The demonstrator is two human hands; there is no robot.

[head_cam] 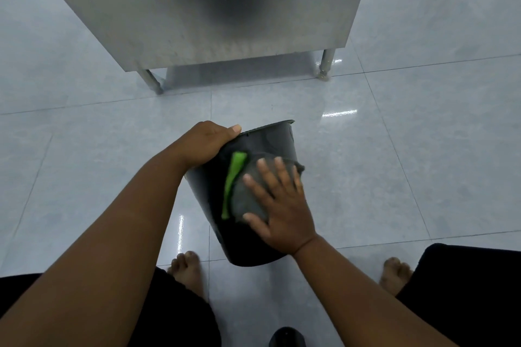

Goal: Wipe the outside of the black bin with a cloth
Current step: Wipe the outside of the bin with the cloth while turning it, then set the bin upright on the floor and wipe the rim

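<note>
Black bin: a black, round, tapered plastic bin [248, 246] sits low in front of the person, over the floor between the two bare feet. It is tilted, with its open rim pointing away and its narrower base towards the person. Whether the base touches the floor cannot be told.
Cloth: a grey cloth with a bright green edge [248, 200] lies flat on the upturned side wall of the bin, about midway along it.
Left hand: the left hand [205, 144] grips the bin's rim on the left, its fingers curled over the edge.
Right hand: the right hand [284, 214] is spread flat with its fingers straight, pressing the cloth against the bin's wall.
Floor: glossy pale grey tiled floor [423, 149] with light reflections.
Table: a brushed stainless steel table [225, 8] on round metal legs stands beyond the bin, well apart from it.
Feet: left foot [187, 270] just beside the bin's base; right foot [394, 273] further off.
</note>
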